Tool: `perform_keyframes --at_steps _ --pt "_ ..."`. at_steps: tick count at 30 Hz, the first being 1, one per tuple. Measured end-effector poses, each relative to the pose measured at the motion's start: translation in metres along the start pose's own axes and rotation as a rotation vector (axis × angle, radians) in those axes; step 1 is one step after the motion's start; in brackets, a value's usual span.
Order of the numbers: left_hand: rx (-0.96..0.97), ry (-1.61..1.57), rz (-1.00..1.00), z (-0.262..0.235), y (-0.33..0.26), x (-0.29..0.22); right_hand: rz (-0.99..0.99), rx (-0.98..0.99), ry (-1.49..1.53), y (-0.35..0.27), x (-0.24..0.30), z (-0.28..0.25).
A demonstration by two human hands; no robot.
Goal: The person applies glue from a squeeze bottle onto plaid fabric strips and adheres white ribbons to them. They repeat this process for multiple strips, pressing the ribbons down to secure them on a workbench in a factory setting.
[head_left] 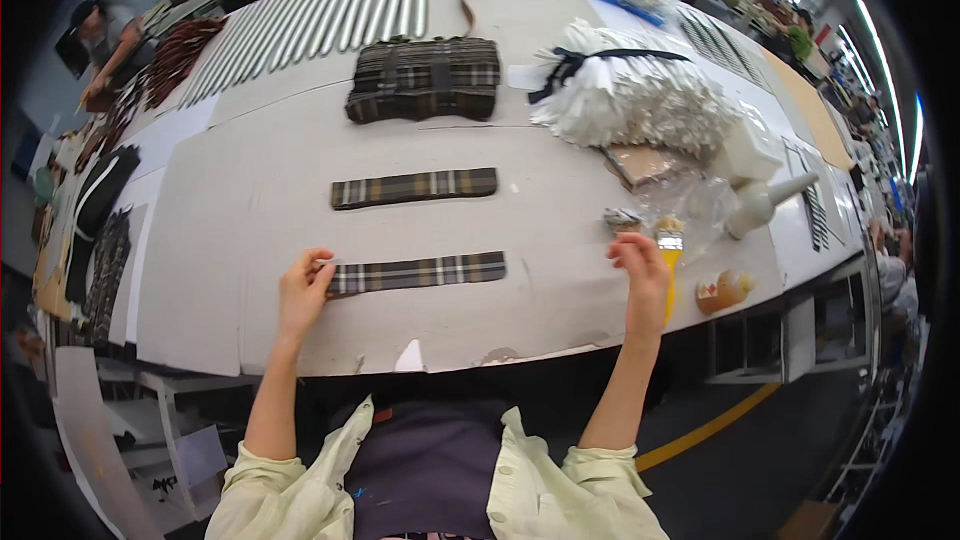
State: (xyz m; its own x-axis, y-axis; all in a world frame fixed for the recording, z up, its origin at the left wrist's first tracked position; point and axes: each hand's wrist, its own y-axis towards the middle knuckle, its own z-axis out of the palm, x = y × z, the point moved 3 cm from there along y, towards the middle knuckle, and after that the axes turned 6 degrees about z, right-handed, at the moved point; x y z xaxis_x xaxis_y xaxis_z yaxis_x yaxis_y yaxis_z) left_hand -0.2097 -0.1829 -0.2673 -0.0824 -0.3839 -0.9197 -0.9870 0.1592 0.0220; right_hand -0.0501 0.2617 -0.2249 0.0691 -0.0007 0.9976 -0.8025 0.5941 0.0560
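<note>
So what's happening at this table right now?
A person at a long worktable pinches the left end of a plaid fabric strip with the left hand. The right hand is at a yellow-handled brush. A second plaid strip lies further back, with a stack of plaid pieces behind it.

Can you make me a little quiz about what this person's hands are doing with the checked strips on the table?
1. True or false: the left hand touches the left end of the near plaid strip.
2. How many single plaid strips lie flat in front of the stack of plaid strips?
3. What is the right hand at? A) a yellow-handled brush B) scissors C) a hammer

Key: 1 true. 2 two: the near one and the far plaid strip. 3 A.
</note>
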Motion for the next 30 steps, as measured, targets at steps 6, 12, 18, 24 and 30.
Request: perform_keyframes --at_steps 6,12,18,24,30 --pt "0.019 0.005 0.140 -0.008 0.019 0.062 -0.147 -0.136 1.554 -0.013 -0.029 -0.143" --pt "-0.098 0.143 0.144 -0.007 0.001 0.018 -0.171 -0.385 2.099 0.022 -0.044 -0.140" --pt "-0.062 0.260 0.230 -0.002 0.005 0.016 -0.214 -0.394 1.797 0.020 -0.041 -0.164" --pt "-0.104 0.308 0.287 -0.008 0.001 0.022 -0.279 -0.332 0.895 -0.059 0.018 -0.098" --pt "-0.041 0.478 0.497 -0.004 -0.002 0.008 -0.446 0.074 0.987 -0.105 0.104 -0.043"
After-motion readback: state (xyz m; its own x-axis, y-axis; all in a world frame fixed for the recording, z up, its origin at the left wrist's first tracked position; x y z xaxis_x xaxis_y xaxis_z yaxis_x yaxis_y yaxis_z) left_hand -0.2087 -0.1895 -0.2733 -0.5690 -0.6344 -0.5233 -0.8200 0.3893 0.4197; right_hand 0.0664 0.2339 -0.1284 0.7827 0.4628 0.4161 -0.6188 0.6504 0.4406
